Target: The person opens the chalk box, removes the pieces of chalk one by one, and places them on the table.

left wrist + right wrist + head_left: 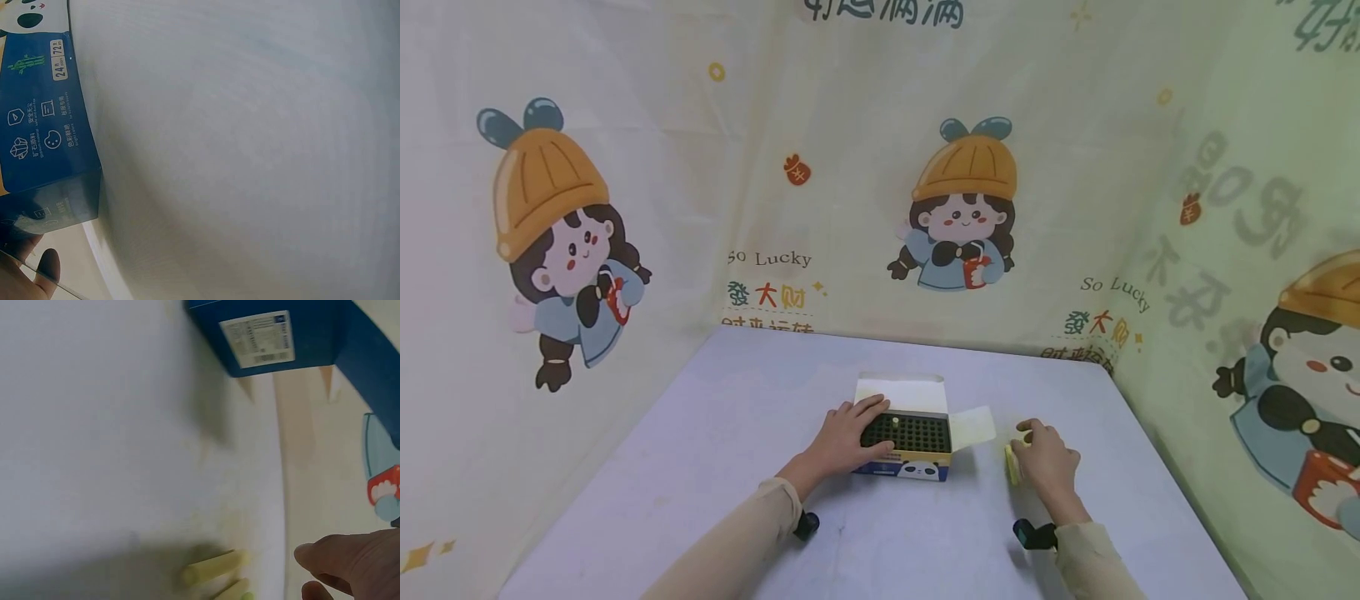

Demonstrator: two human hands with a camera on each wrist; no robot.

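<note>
Sleeves and wrist cameras sit nearest the lens; ahead of them your two hands work on the pale tabletop (pixel 715 433).

Yellow chalk sticks (pixel 1012 463) lie in a small pile just right of the open box, under your right hand (pixel 1047 463). The wrist view shows two pale yellow-green sticks (pixel 214 567) lying flat, with a fingertip just beside them. Fingers curl down over the pile, but whether they pinch a stick cannot be told.

Chalk box (pixel 904 440): blue carton with a panda print, lid flap thrown back, dark grid tray inside, one yellow stick (pixel 896 422) standing in a cell near the back. Your left hand (pixel 848 437) rests on the box's left side, fingers straight across the tray edge, steadying it. The left wrist view shows only the blue side panel (pixel 44 131) and a thumb tip.

Handling, as judged: the sticks look light, stiff and brittle, and will likely snap if bent or dropped. Pinch one mid-length, thumb against two fingers, gently. The carton looks light and would slide, so keep it pinned.

Cartoon-print cloth (pixel 962 208) walls the table on three sides.
</note>
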